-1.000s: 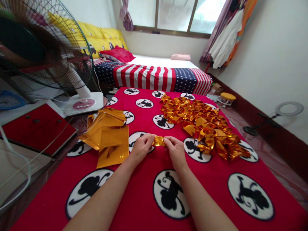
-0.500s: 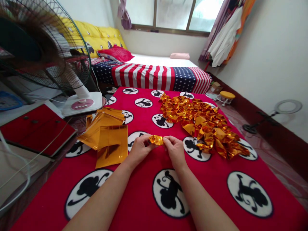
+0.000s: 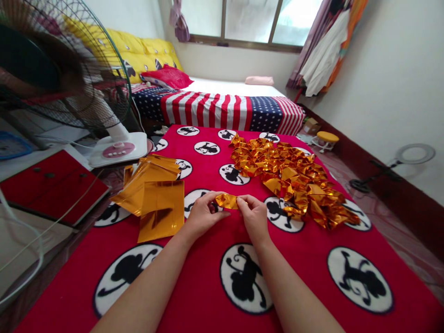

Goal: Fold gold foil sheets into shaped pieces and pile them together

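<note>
Nearest, lower centre: from my remote seat I see both bare forearms reaching in over a red cloth (image 3: 199,277) printed with white roundels.

Centre of frame: right hand (image 3: 255,217) has thumb and forefinger pinched on the right end of a small folded piece of gold foil (image 3: 227,201), held just above the cloth. Left hand (image 3: 204,213) sits at the other end, thumb dropped clear, a gap showing under the forefinger; whether that forefinger touches the foil, I cannot tell.

Change: half a second ago the left thumb and forefinger sat closer together at the foil's left end; they have since spread. My reading: the right pinch carries the piece, the left end is loose, folding still in hand.

Left of centre: flat gold sheets (image 3: 162,212), fanned, the nearest lying square.

Right of centre, slightly farther: a heap of folded gold pieces (image 3: 291,171), spilling toward the right edge.

Upper left: a fan (image 3: 111,118), blades blurred. Beyond, top centre: a bed (image 3: 218,87) under a window (image 3: 248,21).
</note>
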Demonstrator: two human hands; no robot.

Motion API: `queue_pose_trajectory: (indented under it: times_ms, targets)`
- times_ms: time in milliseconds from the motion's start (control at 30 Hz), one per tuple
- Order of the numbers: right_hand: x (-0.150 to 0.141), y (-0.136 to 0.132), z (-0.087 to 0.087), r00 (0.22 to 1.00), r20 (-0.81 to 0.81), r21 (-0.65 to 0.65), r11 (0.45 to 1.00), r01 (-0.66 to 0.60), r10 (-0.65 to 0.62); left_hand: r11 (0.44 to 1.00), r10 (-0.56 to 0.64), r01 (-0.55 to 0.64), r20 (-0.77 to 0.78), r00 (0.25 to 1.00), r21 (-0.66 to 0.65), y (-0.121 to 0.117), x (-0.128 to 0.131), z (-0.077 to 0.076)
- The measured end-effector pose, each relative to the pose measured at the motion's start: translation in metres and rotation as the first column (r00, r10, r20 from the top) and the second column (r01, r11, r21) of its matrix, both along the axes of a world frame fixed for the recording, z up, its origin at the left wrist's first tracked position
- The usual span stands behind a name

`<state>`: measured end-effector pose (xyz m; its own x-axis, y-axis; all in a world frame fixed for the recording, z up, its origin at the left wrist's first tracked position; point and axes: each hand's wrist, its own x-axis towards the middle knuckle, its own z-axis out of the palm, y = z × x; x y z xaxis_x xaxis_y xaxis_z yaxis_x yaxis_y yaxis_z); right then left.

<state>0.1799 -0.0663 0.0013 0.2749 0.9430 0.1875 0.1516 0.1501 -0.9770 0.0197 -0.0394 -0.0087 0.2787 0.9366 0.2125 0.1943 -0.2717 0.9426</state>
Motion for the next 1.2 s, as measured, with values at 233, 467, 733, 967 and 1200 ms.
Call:
queue_pose_trajectory:
  times_ms: [233, 467, 733, 967, 1200]
  targets:
    - [0.0017, -0.0017, 0.0033, 0.994, 0.108, 0.063, 0.998, 0.017, -0.024, 0.995, 0.052, -0.045, 0.074, 0.996, -0.09, 0.003, -0.001, 0.0062]
    - [-0.0013, -0.0006, 0.0031, 0.99, -0.053, -0.044, 0.99, -0.135, 0.132, 0.994, 0.049, -0.042, 0.067, 0.997, -0.101, 0.0029, -0.0013, 0.0063]
    - [-0.0016, 0.0016, -0.0024, 0.978, -0.091, -0.044, 0.981, -0.191, 0.187, 0.989, 0.068, -0.06, 0.06, 0.996, -0.135, 0.0027, -0.0004, 0.004]
    - [-0.0037, 0.0005, -0.0001, 0.989, -0.062, -0.057, 0.989, -0.139, 0.136, 0.989, 0.075, -0.066, 0.063, 0.995, -0.131, 0.0038, -0.0001, 0.0017]
    - [-0.0057, -0.0009, 0.0014, 0.991, -0.079, -0.053, 0.992, -0.114, 0.11, 0.976, 0.09, -0.067, 0.104, 0.99, -0.205, 0.0013, 0.002, 0.0035]
